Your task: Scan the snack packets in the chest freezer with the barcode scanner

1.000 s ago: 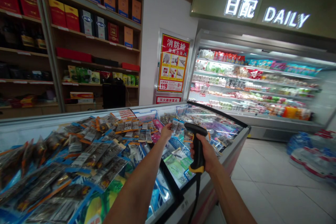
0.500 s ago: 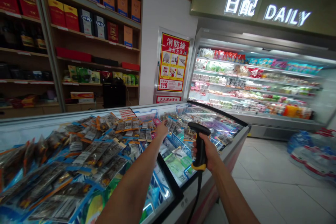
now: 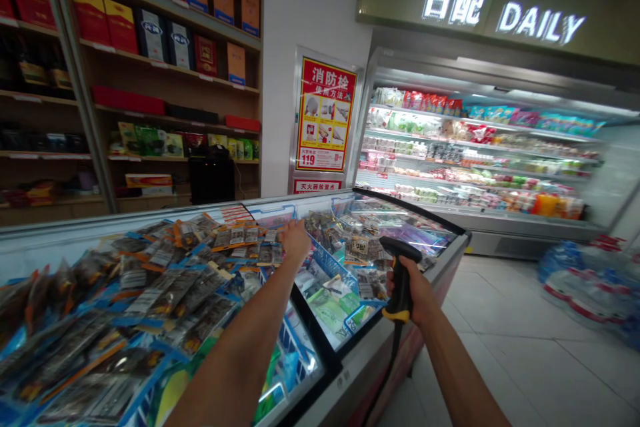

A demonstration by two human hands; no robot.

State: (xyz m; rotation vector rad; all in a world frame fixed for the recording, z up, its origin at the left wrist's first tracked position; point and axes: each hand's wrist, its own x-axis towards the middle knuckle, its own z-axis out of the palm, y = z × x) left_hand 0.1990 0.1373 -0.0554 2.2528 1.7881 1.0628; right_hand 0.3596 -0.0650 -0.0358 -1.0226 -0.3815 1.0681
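Observation:
My right hand [image 3: 419, 287] is wrapped round the handle of a black and yellow barcode scanner [image 3: 401, 280], held upright over the freezer's front edge. A dark cable runs down from the scanner's base. My left arm stretches across the chest freezer [image 3: 345, 380], and my left hand [image 3: 296, 241] is among the small packets near its back. The fingers of that hand are mostly hidden, so whether they grip anything does not show. Left of it, orange-edged snack packets [image 3: 240, 233] lie in rows. Many larger blue-edged packets [image 3: 165, 290] are heaped nearer to me.
A blue basket [image 3: 327, 260] stands inside the freezer. Stocked shelves [image 3: 165, 67] rise behind on the left, and a lit refrigerated display [image 3: 480, 147] is at the back right. Shrink-wrapped water bottles [image 3: 585, 280] stand on the tiled floor [image 3: 505, 360].
My left hand has shifted slightly left and up over the packets. My right hand has carried the barcode scanner a little to the right. The whole view has turned slightly.

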